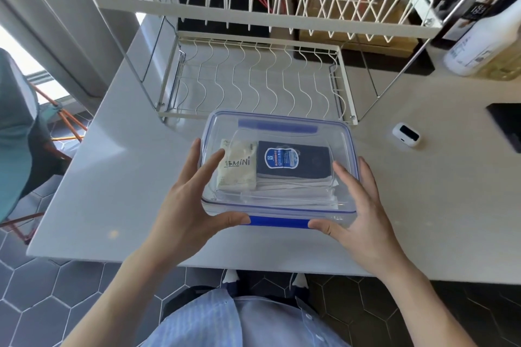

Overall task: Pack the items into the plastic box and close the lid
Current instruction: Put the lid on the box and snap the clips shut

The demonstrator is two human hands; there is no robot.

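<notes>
The plastic box (279, 166) sits near the front edge of the white counter (423, 205), its clear lid (282, 128) with blue trim laid on top. Through the lid show a cream packet (238, 167) at 9 o'clock inside, a dark blue booklet (293, 159) at the centre, and a stack of white papers (296, 191) beneath them toward 6 o'clock. The blue front latch (279, 222) lies at 6 o'clock of the box. The left hand (180, 205) rests on the lid's 8 o'clock corner, fingers (210, 162) straight on top, thumb touching the latch's left end. The right hand (363, 211) mirrors it at 4 o'clock, fingers spread and relaxed, thumb at the latch's right end. At 12 o'clock stands a white wire dish rack (253, 84). At 2 o'clock lies a small white device (406, 134), well apart; a white bottle (482, 39) stands farther off at 1 o'clock.
</notes>
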